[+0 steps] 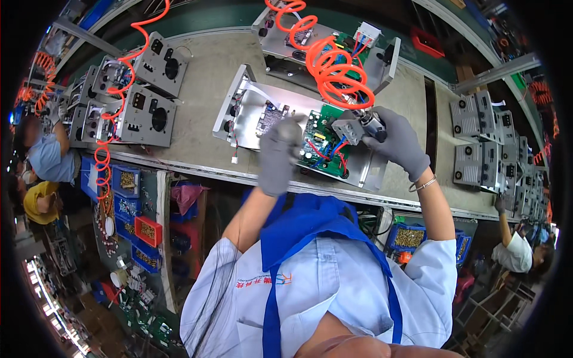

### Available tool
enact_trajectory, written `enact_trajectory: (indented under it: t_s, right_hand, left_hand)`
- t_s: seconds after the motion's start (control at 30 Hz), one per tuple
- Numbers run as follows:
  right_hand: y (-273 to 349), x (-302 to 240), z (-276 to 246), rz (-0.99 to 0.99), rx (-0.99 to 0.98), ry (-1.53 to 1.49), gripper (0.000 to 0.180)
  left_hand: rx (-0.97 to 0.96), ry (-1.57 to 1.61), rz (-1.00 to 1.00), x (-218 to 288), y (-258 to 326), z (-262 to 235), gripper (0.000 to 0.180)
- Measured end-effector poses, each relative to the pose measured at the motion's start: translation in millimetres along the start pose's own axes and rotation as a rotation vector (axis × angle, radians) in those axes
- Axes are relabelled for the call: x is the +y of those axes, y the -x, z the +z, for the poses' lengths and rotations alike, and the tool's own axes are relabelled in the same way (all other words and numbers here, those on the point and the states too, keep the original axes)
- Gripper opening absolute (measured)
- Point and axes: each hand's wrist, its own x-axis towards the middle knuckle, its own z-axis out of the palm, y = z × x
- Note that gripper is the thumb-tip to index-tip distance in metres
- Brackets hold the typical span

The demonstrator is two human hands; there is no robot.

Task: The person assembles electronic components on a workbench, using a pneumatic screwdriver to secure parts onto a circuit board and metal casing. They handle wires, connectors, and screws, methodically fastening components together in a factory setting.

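Observation:
In front of me lies an open sheet-metal chassis [250, 113], holding a green circuit board [313, 128] and a smaller dark board [270, 119]. My right hand [400, 143], in a grey glove, is closed around an air screwdriver [373, 125] joined to an orange coiled hose [334, 65]. Beside the tool, a light grey block [349, 131] stands above the green board, with red and blue wires below it. My left hand [278, 156], also gloved, hovers over the chassis left of the green board; its fingers are blurred, and whether they hold anything is unclear.
Behind stands another open chassis [382, 74]. Grey metal units [143, 122] line the bench's left, and more units [477, 164] its right. Blue parts bins [126, 182] and a red bin [148, 231] sit below. Co-workers [45, 152] are at both sides.

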Motion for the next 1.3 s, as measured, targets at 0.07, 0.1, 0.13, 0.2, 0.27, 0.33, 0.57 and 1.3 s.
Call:
enact_trajectory:
  t_s: [0.07, 0.1, 0.13, 0.2, 0.27, 0.33, 0.57, 1.3]
  right_hand:
    - [0.3, -0.7, -0.3, 0.026, -0.002, 0.007, 0.046]
    - [5.7, -0.7, -2.9, 0.044, -0.001, 0.021, 0.045]
    - [8.1, -0.6, -5.0, 0.045, -0.012, 0.019, 0.045]
    - [1.6, -2.7, -4.9, 0.027, -0.027, 0.006, 0.044]
    - [-2.7, -0.7, -1.7, -0.002, -0.018, 0.005, 0.043]
    - [-1.7, 2.6, -0.7, -0.017, -0.015, 0.001, 0.042]
    - [-1.4, 4.5, -5.0, -0.009, -0.055, -0.004, 0.044]
    - [0.8, 6.5, -3.0, -0.066, -0.002, 0.021, 0.045]
  left_hand:
    - [-0.056, 0.071, 0.259, 39.7, -12.8, -13.1, 0.039]
    - [-0.103, 0.118, 0.381, 57.8, -20.9, -19.2, 0.038]
    - [0.013, 0.034, 0.261, 53.0, -10.3, -17.0, 0.036]
    - [0.059, -0.218, 0.238, 8.1, 7.8, -23.0, 0.031]
    - [-0.055, -0.416, 0.224, -51.4, 18.7, -21.5, 0.024]
    - [-0.059, -0.399, 0.055, -62.4, 25.0, -0.9, 0.021]
    - [-0.080, -0.491, 0.016, -54.8, -11.9, 22.4, 0.021]
    - [-0.294, -1.119, 0.117, -23.1, -17.9, 29.6, 0.020]
